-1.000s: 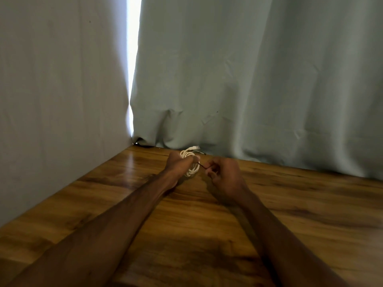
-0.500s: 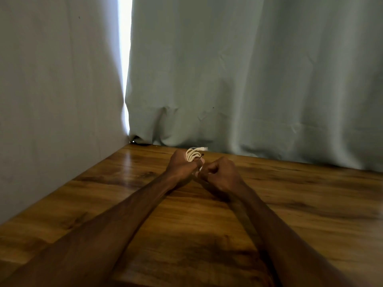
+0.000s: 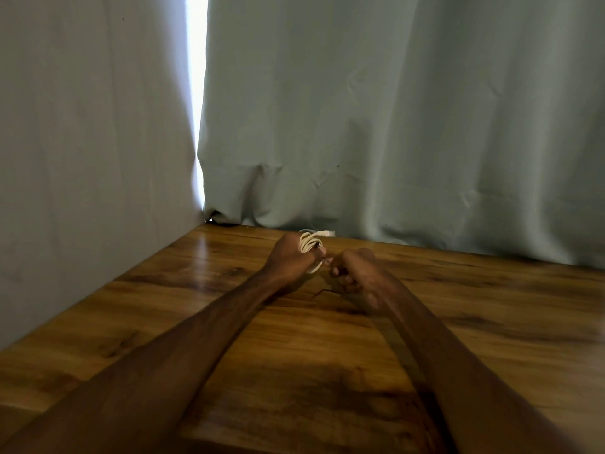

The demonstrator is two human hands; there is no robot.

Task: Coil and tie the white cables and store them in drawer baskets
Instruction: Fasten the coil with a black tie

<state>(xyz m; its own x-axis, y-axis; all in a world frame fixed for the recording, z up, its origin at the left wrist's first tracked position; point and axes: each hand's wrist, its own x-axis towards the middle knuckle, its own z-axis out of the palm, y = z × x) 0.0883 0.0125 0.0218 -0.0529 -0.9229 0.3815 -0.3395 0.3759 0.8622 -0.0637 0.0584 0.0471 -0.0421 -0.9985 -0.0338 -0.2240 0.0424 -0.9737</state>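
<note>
A coiled white cable (image 3: 309,244) sits bundled in my left hand (image 3: 289,257), which grips it above the far part of the wooden table (image 3: 294,355). A white plug end of the cable pokes out toward the curtain. My right hand (image 3: 355,273) is curled just to the right of the coil, its fingertips pinching a thin dark tie at the bundle. Most of the coil is hidden behind my left fingers.
A pale grey-green curtain (image 3: 393,126) hangs along the table's far edge, and a grey wall (image 3: 82,142) borders the left side. A bright gap of light shows between the two. No drawer baskets are in view.
My right hand came in against the coil, then shifted slightly right and down. The left hand kept its grip on the bundle.
</note>
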